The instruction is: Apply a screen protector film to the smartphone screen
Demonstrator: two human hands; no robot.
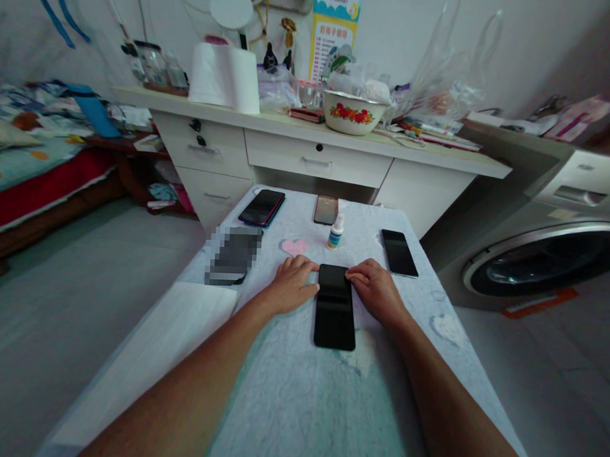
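Observation:
A black smartphone (335, 313) lies flat on the table, its dark glossy screen up. My left hand (294, 285) rests at its left edge, fingers stretched out, with thumb and fingertips touching the phone's side. On the opposite side, my right hand (377, 288) is closed on a small peach-coloured pad (356, 275), held against the phone's upper right edge. Most of the pad is hidden by the fingers, so its material cannot be made out. Just beyond the phone stands a small white spray bottle (335, 233) with a blue label, and a pink heart-shaped piece (295, 247) lies left of it.
Around the table (289, 394) lie a phone at right (399, 252), stacked phones at back left (263, 207), a partly pixelated dark device (234, 255) and a brown-framed phone or case (326, 210). Behind stands a cluttered white desk (317, 155); a washing machine (550, 217) is at right.

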